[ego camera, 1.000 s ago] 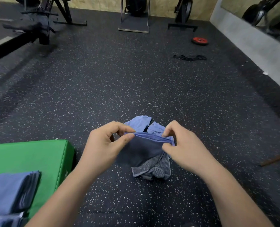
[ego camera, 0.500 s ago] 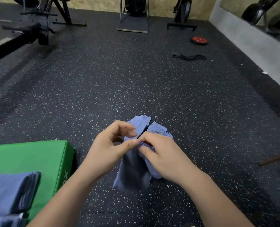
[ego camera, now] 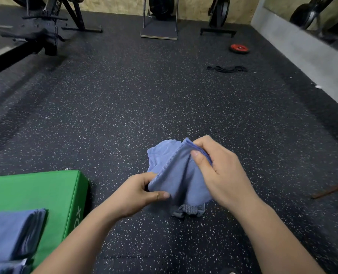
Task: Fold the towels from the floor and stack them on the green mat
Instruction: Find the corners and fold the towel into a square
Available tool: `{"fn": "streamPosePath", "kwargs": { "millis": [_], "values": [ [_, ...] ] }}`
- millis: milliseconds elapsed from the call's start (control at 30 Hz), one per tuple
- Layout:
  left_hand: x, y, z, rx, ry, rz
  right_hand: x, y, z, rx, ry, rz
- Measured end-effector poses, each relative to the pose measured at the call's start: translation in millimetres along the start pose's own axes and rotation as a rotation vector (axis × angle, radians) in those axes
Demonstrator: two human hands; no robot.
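Blue towel (ego camera: 174,175) held mid-air, 6 o'clock of centre: right hand (ego camera: 221,171) pinches top hem, left hand (ego camera: 136,194) pinches lower edge, tensioning for the fold. Folded stack (ego camera: 13,232) waits on green mat (ego camera: 35,190), 8 o'clock.

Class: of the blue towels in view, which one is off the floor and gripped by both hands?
The blue towel pinched between the left hand and right hand; others lie crumpled beneath or stacked on the green mat.

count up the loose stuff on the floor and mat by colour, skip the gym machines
blue: 3 (towel held in both hands, towel heap on the floor, folded stack)
green: 1 (mat)
red: 1 (weight plate)
black: 1 (band)
brown: 1 (stick)
total: 7
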State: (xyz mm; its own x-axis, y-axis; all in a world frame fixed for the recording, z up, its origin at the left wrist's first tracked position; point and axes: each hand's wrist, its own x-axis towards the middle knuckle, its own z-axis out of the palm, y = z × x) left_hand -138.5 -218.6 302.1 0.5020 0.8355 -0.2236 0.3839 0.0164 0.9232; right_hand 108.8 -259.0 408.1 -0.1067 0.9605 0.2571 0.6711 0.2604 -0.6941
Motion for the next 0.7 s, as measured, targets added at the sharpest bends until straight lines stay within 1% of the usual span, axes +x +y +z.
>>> {"fn": "streamPosePath", "kwargs": {
  "millis": [67,200,300,367,400,467,600,633,700],
  "values": [
    [3,-6,-1,0.048,-0.011,-0.002,1,5,-5,-0.021,0.071,0.007],
    [7,-24,-8,0.257,0.012,-0.013,3,12,-18,-0.028,0.214,0.052],
    [10,-34,-20,0.307,0.054,-0.072,3,17,-27,-0.041,0.306,0.100],
    [10,-35,-29,0.340,0.118,-0.082,3,19,-31,-0.036,0.350,0.134],
    [10,-34,-34,0.316,0.149,-0.082,3,20,-33,-0.028,0.368,0.151],
    [7,-32,-45,0.164,0.202,-0.090,3,23,-36,-0.012,0.407,0.183],
    [7,-29,-56,-0.419,0.347,-0.109,4,31,-39,0.023,0.456,0.268],
    [8,-27,-56,-0.524,0.387,-0.112,5,33,-38,0.037,0.465,0.287],
    [11,-21,-53,-0.659,0.432,-0.096,7,33,-36,0.058,0.476,0.314]
  ]
}}
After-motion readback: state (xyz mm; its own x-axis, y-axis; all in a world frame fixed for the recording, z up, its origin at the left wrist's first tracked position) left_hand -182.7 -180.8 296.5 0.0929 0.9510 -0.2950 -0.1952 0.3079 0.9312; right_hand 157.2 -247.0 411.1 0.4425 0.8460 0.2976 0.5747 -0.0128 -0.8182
